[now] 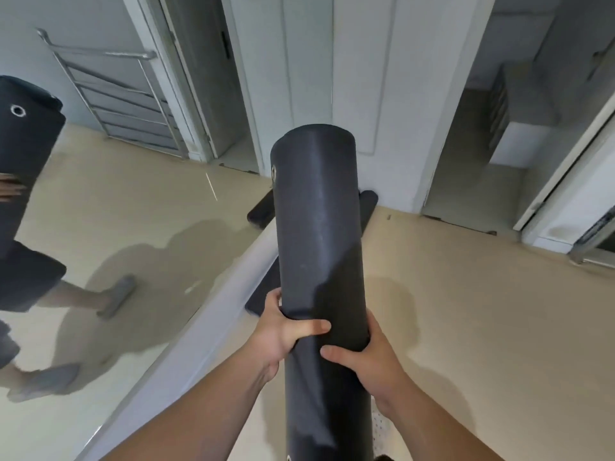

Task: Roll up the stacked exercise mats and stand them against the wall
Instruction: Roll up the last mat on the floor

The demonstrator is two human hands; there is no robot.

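Beige floor [466, 311], mirrored wall [100, 211] — left hand [283, 332] and right hand [367, 359] grip rolled mat [319, 227].

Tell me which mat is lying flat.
The floor mat beside the mirror lies flat and unrolled. The rolled mat is a tube gripped by the left hand and right hand.

Lower end of rolled mat [319, 227] cut off by bottom edge, flat mat [261, 212] on floor mostly hidden behind it

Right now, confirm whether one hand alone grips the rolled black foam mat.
No, left hand and right hand both grip the black mat.
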